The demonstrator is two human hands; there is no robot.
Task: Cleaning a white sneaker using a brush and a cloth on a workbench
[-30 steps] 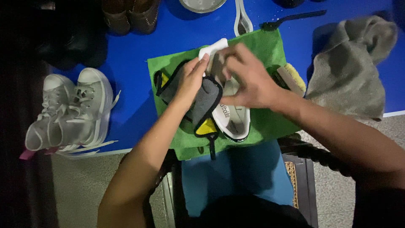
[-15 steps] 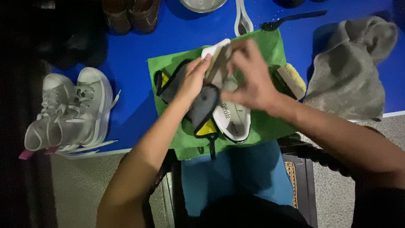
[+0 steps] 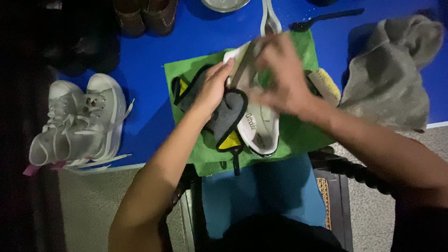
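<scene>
A shoe with a grey upper, yellow patches and a white insole (image 3: 261, 128) lies on a green cloth (image 3: 298, 137) on the blue table. My left hand (image 3: 212, 88) presses down on the shoe's grey upper. My right hand (image 3: 282, 77), blurred by motion, is over the shoe's far end and grips a pale flat strip (image 3: 242, 67) that stands up from the shoe. Whether the strip is an insole or a tongue I cannot tell.
A pair of grey high-top sneakers (image 3: 77, 123) lies at the left. Brown shoes (image 3: 147, 14) are at the back, with a black-handled tool (image 3: 326, 18) and a metal bowl (image 3: 226, 4). A grey cloth (image 3: 389, 77) sits right, a yellow-backed brush (image 3: 324, 84) beside the shoe.
My right hand has moved up and away from me along the shoe, lifting the pale strip with it. My left hand stays pressed on the upper.
</scene>
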